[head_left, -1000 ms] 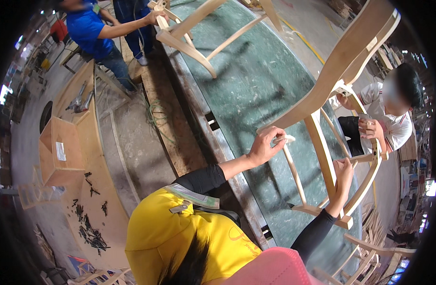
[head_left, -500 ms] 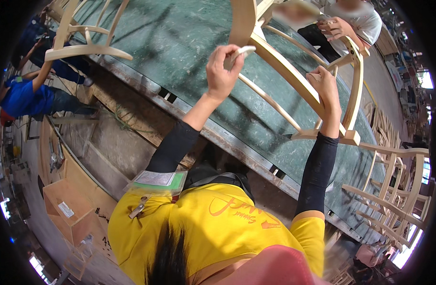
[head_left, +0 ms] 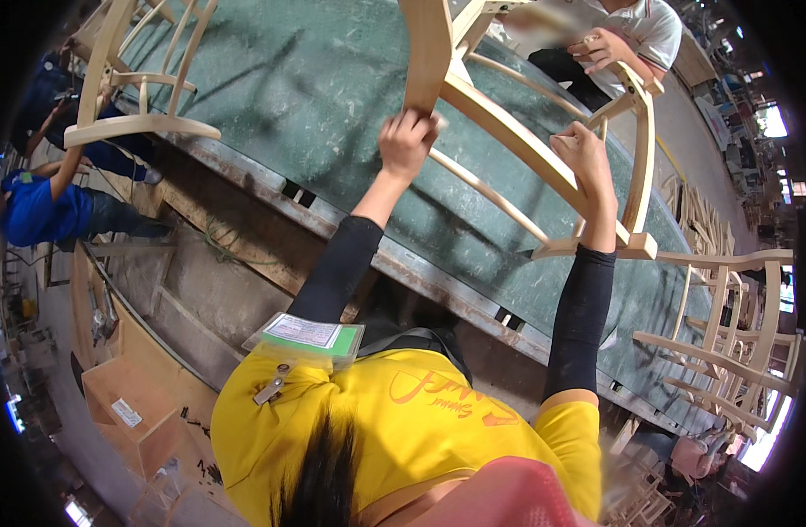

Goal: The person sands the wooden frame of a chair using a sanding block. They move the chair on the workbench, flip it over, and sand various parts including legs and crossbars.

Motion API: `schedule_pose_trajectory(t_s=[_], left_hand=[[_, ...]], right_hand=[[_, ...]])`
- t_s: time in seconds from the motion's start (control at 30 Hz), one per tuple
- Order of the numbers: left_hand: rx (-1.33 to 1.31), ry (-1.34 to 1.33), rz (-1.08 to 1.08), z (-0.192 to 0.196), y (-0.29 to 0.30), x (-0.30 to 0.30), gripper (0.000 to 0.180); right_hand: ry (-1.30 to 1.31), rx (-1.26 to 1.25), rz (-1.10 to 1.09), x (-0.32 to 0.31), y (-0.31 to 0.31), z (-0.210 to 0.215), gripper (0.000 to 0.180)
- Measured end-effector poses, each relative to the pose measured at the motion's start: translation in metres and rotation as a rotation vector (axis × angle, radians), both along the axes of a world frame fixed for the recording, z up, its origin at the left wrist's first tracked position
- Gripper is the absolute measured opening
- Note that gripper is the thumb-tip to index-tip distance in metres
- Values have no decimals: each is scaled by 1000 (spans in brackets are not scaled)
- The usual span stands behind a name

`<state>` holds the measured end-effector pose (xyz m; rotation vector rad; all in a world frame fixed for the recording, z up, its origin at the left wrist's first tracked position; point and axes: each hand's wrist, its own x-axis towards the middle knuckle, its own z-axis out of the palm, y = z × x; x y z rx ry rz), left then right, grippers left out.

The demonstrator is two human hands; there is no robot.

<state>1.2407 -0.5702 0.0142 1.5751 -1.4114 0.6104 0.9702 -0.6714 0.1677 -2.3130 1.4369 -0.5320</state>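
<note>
A pale wooden chair frame [head_left: 501, 125] lies on its side on the green worktable [head_left: 341, 132]. My left hand [head_left: 404, 146] is closed around a small whitish folded pad [head_left: 441, 124], only its edge showing. That hand is up against the lower end of the frame's broad curved leg [head_left: 426, 57]. Farther right, my right hand [head_left: 587, 160] is curled into a fist just beyond the long rail, with its wrist crossing over the rail. Whatever its fingers may hold is hidden.
Another chair frame [head_left: 144, 130] stands at the table's far left, near a person in blue [head_left: 47, 206]. A co-worker's hand [head_left: 600, 48] is beyond my frame. More chair frames [head_left: 728, 334] crowd the right. A wooden box [head_left: 126, 400] sits at lower left.
My left hand has moved down slightly and turned, bringing the pad against the curved leg's end. My right hand stays closed beside the rail. The whole view has shifted a little.
</note>
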Motion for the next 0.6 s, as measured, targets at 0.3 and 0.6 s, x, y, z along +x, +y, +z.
schedule_pose_trajectory(t_s=[0.3, 0.6], left_hand=[[-363, 39, -116, 67, -18, 3, 25], [194, 23, -116, -33, 12, -7, 11]], right_hand=[[24, 51, 2, 2, 4, 2, 22], [-113, 63, -9, -24, -10, -17, 22]])
